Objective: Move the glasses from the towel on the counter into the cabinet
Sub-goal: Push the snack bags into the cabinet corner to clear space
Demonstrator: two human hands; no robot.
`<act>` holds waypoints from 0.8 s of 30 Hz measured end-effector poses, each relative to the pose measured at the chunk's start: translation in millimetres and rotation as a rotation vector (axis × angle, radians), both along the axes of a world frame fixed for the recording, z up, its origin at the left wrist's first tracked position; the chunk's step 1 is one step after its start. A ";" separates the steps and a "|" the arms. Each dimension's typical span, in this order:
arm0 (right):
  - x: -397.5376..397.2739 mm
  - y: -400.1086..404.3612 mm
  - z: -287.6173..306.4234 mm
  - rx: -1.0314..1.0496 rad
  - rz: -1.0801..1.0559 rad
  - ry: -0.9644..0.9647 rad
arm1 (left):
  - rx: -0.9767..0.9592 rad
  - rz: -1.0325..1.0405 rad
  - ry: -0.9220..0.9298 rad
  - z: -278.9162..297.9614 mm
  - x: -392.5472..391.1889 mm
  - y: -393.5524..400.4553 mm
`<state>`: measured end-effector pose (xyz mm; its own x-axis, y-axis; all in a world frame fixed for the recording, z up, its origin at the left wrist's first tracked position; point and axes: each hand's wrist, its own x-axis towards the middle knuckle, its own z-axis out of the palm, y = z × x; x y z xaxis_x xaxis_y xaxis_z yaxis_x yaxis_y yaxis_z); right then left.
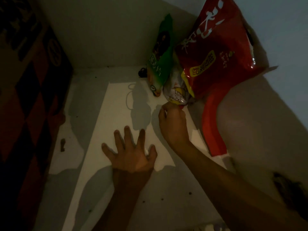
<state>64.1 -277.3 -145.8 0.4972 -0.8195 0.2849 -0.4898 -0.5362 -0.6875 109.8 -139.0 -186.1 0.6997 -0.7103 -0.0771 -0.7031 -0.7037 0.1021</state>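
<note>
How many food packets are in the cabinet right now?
3: a green packet against the back wall, a big red packet right of it, a small pale packet between them; others may hide behind.

Left hand [131, 152] flat, fingers spread, palm down. Right hand [172, 122] reached farther forward, fingers curled, forearm extended.

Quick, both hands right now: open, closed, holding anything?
Left hand: open, fingers spread flat on the white cabinet shelf.
Right hand: fingers curled by the small crinkled white-and-yellow packet; grip cannot be told.
</note>
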 end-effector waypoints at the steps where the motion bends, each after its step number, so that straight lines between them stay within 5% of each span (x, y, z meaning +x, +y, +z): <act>1: -8.5 5.6 0.5 -0.019 0.021 0.023 | 0.019 -0.014 0.013 1.3 -0.4 1.7; 16: -124.1 53.0 75.2 -0.066 0.294 0.771 | 0.222 -0.250 0.192 52.9 -25.7 56.0; 24: -165.7 91.8 162.7 0.001 0.332 0.771 | 0.247 -0.182 0.639 131.7 -43.1 98.7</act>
